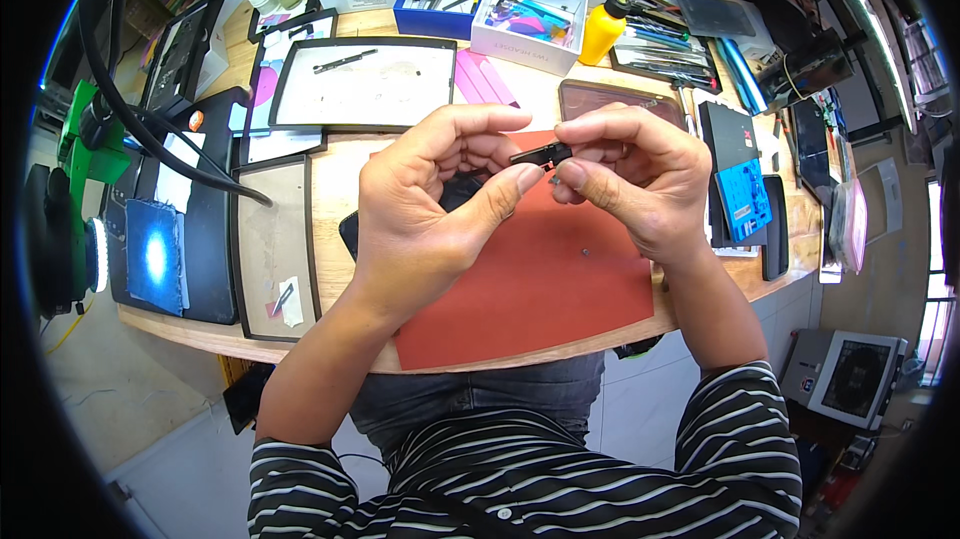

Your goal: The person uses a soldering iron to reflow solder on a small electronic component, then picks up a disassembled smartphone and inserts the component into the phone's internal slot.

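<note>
Above the red-brown mat [530, 289], both hands hold a small black part [541, 155], slim with a metallic edge. My right hand [645, 174] pinches its right end between thumb and fingertips. My left hand [430, 194] steadies the other end, thumb against its lower side and fingers curled behind. What kind of part it is, I cannot make out. A tiny round metal piece [585, 252] lies on the mat below my right hand. Partly hidden behind my left wrist is a dark flat object [348, 233].
A shallow white tray [370, 89] holds a thin dark strip. Behind stand an open white box [530, 24], a blue box of tools [432, 21] and a yellow bottle [603, 29]. A beige tray [275, 239] lies left, a blue packet [742, 201] right.
</note>
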`<state>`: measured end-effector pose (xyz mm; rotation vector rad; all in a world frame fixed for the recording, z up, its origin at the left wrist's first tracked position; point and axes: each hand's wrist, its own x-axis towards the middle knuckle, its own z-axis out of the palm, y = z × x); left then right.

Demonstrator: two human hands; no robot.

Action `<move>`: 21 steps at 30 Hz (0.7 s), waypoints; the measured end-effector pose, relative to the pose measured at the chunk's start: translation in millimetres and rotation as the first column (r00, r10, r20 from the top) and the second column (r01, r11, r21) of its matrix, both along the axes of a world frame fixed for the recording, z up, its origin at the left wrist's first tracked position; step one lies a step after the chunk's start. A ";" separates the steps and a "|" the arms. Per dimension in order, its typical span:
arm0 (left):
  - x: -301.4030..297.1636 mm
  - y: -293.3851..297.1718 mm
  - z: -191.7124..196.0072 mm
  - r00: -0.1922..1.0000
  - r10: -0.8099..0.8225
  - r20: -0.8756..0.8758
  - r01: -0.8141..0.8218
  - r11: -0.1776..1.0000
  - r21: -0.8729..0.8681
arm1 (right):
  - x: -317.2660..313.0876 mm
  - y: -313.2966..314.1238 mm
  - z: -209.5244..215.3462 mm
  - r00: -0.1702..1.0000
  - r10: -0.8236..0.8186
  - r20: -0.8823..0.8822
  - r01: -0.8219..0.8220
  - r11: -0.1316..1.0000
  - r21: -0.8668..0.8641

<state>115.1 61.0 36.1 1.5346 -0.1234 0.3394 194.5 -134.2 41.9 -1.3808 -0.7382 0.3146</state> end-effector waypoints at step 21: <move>0.5 -6.3 -7.6 0.811 0.084 0.579 -0.372 0.838 0.400 | 4.8 2.0 -3.8 0.964 -0.016 0.264 0.020 1.000 -0.010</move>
